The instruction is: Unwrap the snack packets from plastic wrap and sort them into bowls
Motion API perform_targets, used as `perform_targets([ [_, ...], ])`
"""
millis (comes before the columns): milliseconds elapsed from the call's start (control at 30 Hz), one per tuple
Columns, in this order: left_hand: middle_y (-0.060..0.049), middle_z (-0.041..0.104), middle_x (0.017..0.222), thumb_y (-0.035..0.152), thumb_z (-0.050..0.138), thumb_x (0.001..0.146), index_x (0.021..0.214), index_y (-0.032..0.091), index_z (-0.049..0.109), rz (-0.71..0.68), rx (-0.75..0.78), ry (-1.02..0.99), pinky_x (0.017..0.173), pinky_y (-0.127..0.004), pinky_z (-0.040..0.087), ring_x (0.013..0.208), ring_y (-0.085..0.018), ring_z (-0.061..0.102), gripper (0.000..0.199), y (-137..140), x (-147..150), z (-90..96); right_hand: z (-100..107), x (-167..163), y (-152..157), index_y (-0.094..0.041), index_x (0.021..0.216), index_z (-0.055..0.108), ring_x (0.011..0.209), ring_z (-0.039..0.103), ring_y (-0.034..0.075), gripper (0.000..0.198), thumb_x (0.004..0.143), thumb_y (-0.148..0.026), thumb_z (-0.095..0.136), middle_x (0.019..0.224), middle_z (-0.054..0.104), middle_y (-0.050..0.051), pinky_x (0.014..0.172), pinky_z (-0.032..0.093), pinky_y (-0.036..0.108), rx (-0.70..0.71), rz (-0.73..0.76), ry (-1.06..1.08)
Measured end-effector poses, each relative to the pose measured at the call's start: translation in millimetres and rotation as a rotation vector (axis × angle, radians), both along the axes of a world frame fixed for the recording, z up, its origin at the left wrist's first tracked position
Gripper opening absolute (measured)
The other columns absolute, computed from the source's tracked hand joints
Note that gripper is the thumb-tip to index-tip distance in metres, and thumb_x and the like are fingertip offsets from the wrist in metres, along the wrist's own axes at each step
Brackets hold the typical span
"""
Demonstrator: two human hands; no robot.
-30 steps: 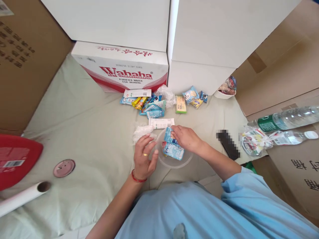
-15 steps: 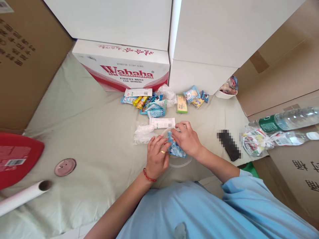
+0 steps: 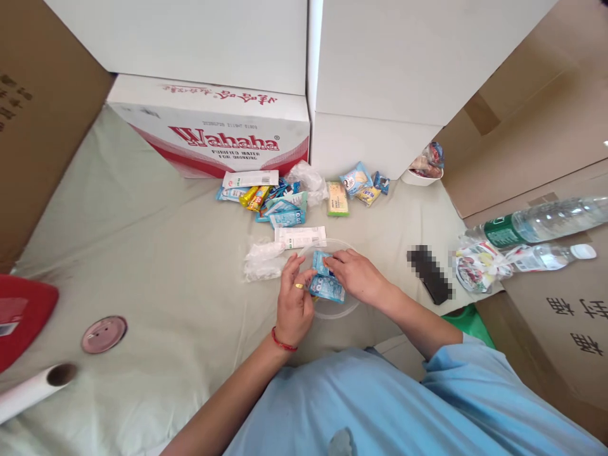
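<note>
Blue snack packets [image 3: 327, 289] lie in a clear round plastic tub [image 3: 352, 308] close to my body. My right hand [image 3: 357, 275] reaches over the tub from the right, its fingers closed on the upper edge of a small blue packet [image 3: 322, 261]. On the tub's left side is my left hand [image 3: 294, 297], with a ring and a red bracelet; its fingers are bent but apart, the tips close to the packets. Whether they touch them I cannot tell. Behind the tub lie a long white packet [image 3: 304, 237] and crumpled clear plastic [image 3: 263, 261].
A pile of snack packets [image 3: 280, 206] lies before the Wahaha carton [image 3: 223, 136]. More snacks [image 3: 338, 199] sit right of it. A black object [image 3: 432, 275], partly blurred out, and bottles [image 3: 546, 225] are rightward; a pink disc [image 3: 104, 334] and white tube [image 3: 35, 392] are left.
The view has shifted slightly to the right. My left fingers have spread and drawn back from the packets. My right hand has lowered its fingers onto the small blue packet.
</note>
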State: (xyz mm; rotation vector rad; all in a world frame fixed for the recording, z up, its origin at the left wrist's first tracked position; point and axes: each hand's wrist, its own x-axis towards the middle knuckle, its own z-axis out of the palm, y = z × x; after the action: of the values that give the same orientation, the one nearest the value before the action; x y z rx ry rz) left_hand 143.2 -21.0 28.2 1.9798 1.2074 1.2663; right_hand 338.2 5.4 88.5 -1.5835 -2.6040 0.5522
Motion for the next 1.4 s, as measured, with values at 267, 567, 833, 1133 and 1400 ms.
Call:
perform_targets([
  [267, -0.013, 0.058, 0.145, 0.014, 0.059, 0.097, 0.132, 0.023, 0.058, 0.051, 0.030, 0.005, 0.122, -0.055, 0.043, 0.149, -0.029, 0.046, 0.036, -10, -13, 9.4, 2, 97, 108, -0.020, 0.127, 0.069, 0.105, 0.070, 0.026, 0.043, 0.105, -0.048, 0.045, 0.115, 0.077, 0.010, 0.097, 0.052, 0.040, 0.401, -0.759, 0.420],
  [567, -0.010, 0.065, 0.146, 0.011, 0.055, 0.098, 0.127, 0.023, 0.064, -0.103, 0.198, 0.335, 0.125, -0.057, 0.031, 0.150, -0.027, 0.045, 0.033, -15, -13, 3.4, -29, 107, 214, -0.017, 0.121, 0.070, 0.106, 0.069, 0.032, 0.050, 0.079, -0.044, 0.073, 0.117, 0.076, 0.013, 0.096, 0.053, 0.045, 0.174, -0.771, 0.288],
  [833, -0.011, 0.066, 0.145, 0.012, 0.056, 0.097, 0.126, 0.023, 0.065, -0.120, 0.165, 0.282, 0.124, -0.056, 0.034, 0.145, -0.026, 0.050, 0.032, -14, -13, -2.3, 21, 87, 132, -0.019, 0.116, 0.070, 0.084, 0.065, 0.021, 0.050, 0.086, -0.059, 0.068, 0.095, 0.072, 0.003, 0.079, 0.053, 0.033, 0.237, -0.612, 0.715],
  [1133, -0.011, 0.061, 0.135, 0.018, 0.049, 0.101, 0.119, 0.024, 0.060, 0.097, 0.045, -0.072, 0.118, -0.056, 0.045, 0.142, -0.027, 0.051, 0.021, -12, -13, -10.9, 38, 13, 39, -0.018, 0.116, 0.069, 0.092, 0.065, 0.021, 0.038, 0.106, -0.047, 0.047, 0.100, 0.071, 0.007, 0.085, 0.051, 0.031, -0.236, 0.090, 0.426],
  [1400, -0.010, 0.059, 0.138, 0.021, 0.045, 0.104, 0.131, 0.025, 0.055, 0.169, 0.075, -0.210, 0.122, -0.056, 0.040, 0.145, -0.026, 0.048, 0.029, -10, -27, 1.3, 42, -9, 34, -0.023, 0.122, 0.070, 0.095, 0.066, 0.021, 0.025, 0.106, -0.033, 0.052, 0.107, 0.071, 0.008, 0.080, 0.050, 0.030, -0.172, 0.158, 0.089],
])
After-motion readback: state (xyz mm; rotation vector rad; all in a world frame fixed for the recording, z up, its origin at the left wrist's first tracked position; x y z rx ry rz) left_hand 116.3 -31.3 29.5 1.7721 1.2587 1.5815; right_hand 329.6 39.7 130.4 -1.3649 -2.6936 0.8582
